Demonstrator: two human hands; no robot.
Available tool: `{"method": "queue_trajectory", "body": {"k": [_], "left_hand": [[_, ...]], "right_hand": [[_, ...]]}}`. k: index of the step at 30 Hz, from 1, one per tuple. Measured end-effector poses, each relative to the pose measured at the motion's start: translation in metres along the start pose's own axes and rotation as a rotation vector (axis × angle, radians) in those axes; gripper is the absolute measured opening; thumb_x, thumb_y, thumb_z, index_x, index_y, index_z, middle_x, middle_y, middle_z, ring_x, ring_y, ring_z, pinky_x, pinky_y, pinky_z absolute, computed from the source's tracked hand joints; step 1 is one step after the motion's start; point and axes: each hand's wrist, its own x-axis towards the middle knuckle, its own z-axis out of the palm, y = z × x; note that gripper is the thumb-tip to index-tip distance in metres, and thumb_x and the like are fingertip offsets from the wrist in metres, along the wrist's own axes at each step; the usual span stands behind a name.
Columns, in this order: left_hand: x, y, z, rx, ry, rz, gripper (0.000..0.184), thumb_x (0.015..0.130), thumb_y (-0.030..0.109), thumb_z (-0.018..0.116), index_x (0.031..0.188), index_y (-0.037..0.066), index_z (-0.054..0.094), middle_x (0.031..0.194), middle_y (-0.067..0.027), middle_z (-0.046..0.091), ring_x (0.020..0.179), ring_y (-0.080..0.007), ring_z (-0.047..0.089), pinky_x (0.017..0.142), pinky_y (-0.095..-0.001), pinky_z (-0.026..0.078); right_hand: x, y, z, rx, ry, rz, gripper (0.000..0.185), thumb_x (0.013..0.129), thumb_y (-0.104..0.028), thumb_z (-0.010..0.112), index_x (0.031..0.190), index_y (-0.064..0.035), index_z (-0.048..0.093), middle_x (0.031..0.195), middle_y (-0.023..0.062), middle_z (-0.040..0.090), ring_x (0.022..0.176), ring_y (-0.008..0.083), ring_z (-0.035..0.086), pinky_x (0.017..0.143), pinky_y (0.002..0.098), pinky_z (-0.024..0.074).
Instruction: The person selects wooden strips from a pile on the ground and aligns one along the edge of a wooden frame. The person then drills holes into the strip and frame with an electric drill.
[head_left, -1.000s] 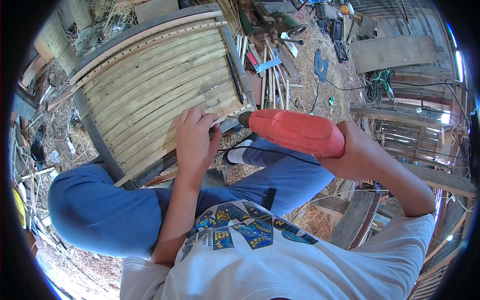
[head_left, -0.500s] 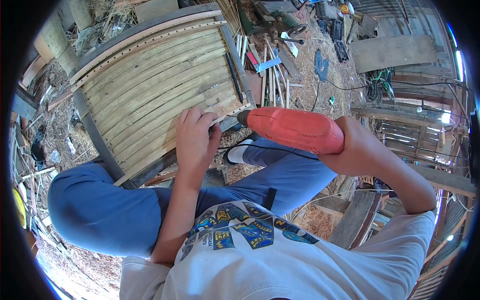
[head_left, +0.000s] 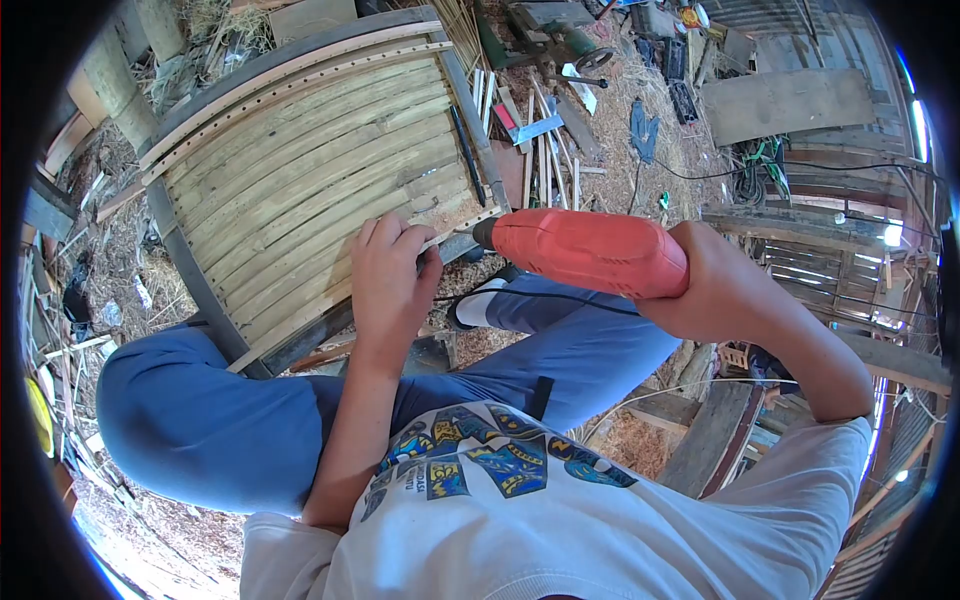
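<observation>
My right hand [head_left: 700, 285] is closed around the rear of a red power drill [head_left: 590, 252]. The drill lies nearly level, its black chuck [head_left: 484, 235] pointing left at the near right corner of a slatted wooden table [head_left: 310, 165]. Whether the bit touches wood is too small to tell. My left hand [head_left: 392, 275] has its fingers bent over a thin wooden strip [head_left: 468, 226] along the table's near edge, just left of the chuck. The thumb and part of the strip are hidden. A long, thin black tool [head_left: 467, 150] rests near the table's right side.
Strips with rows of holes [head_left: 290, 85] lie along the table's far edge. A blue-bladed square [head_left: 538, 128] and loose sticks [head_left: 545, 170] are right of the table. The drill's black cord [head_left: 560, 297] passes over my leg. Planks [head_left: 715, 440] stand at lower right.
The drill's rear end and my right hand have risen slightly in the picture, with the chuck almost in place. My left hand stays where it was.
</observation>
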Motion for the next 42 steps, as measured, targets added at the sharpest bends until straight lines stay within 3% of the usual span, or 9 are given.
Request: {"method": "queue_trajectory", "body": {"k": [42], "left_hand": [[0.0015,0.0022,-0.0009,-0.016,-0.001,-0.015,0.017,0.082,0.004,0.079,0.098,0.006,0.074,0.098,-0.0118,0.062,0.099,-0.0353,0.060,0.090,-0.0475,0.047]], "right_hand": [[0.0063,-0.0010,-0.0043,-0.013,-0.008,-0.069,0.024,0.080,-0.018,0.079,0.094,0.0007,0.077,0.083,0.0277,0.075,0.085,0.0488,0.074,0.078,0.0509,0.0588]]}}
